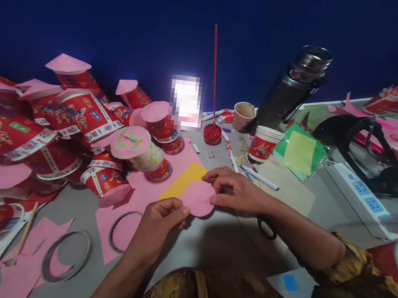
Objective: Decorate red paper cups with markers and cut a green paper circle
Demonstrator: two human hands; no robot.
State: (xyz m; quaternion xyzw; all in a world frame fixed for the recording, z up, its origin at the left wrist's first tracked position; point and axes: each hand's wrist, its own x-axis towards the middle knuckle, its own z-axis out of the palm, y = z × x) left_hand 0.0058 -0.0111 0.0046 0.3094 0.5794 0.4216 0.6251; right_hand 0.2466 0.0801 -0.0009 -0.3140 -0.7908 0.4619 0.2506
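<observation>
A pink paper circle [198, 199] is held up between both hands, over the table near my body. My left hand [165, 217] pinches its lower left edge between thumb and fingers. At the right edge, my right hand [232, 191] grips it with the thumb in front and the fingers curled behind. Behind the circle lie a yellow paper piece [184, 180] and a large pink sheet [140, 180]. Close to my left wrist a grey tape ring [114, 228] rests on pink paper. Scissors, of which a black handle loop [267, 229] shows, lie partly under my right forearm.
Red paper cups with pink paper tops [90, 114] are heaped at left. Markers [259, 177], a red tub [212, 134] with a stick, a cup stack [264, 145] and a dark thermos [289, 92] stand behind. A power strip [360, 193] lies at right; another tape ring [67, 255] lies front left.
</observation>
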